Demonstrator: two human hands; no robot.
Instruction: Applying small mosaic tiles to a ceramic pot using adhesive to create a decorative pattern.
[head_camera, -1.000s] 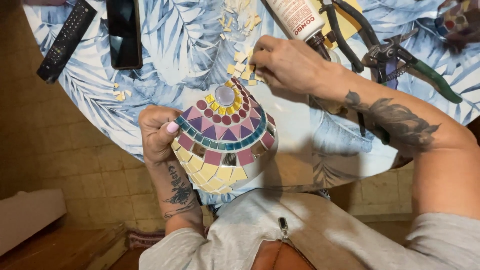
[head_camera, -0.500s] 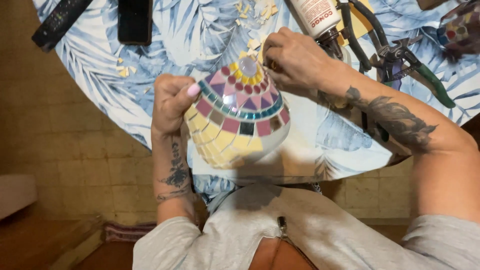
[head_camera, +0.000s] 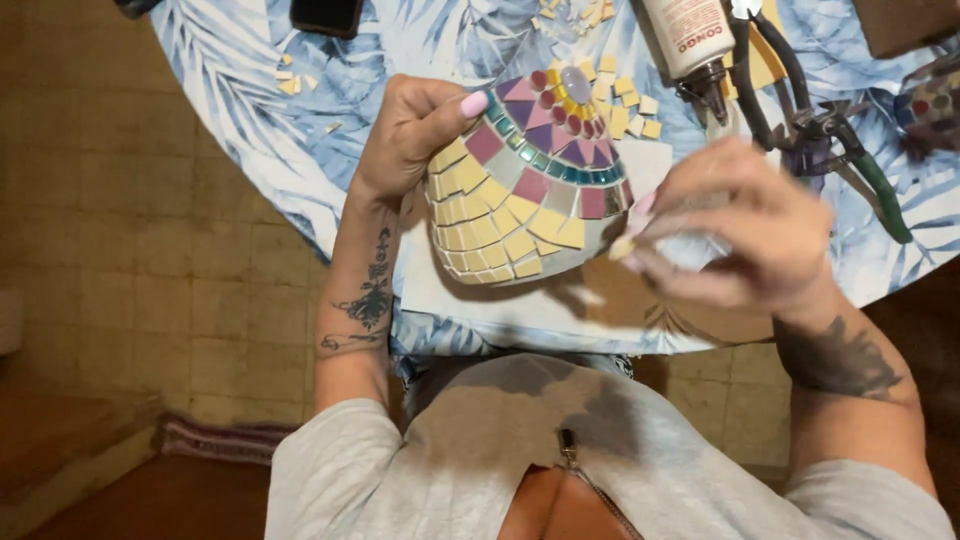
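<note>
Domed mosaic-tiled lamp shade (head_camera: 525, 180) is gripped by the left hand (head_camera: 415, 135); small pale tile piece (head_camera: 622, 247) is pinched in blurry right hand (head_camera: 740, 235) fingers (head_camera: 640, 215).

Bright overhead light, motion-blurred right hand (head_camera: 735, 235)

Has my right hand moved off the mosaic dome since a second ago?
Yes. The right hand has come away from the top of the mosaic dome, toward the person and the near edge of the table, pinching what looks like a small tile by the dome's lower right side.
</note>
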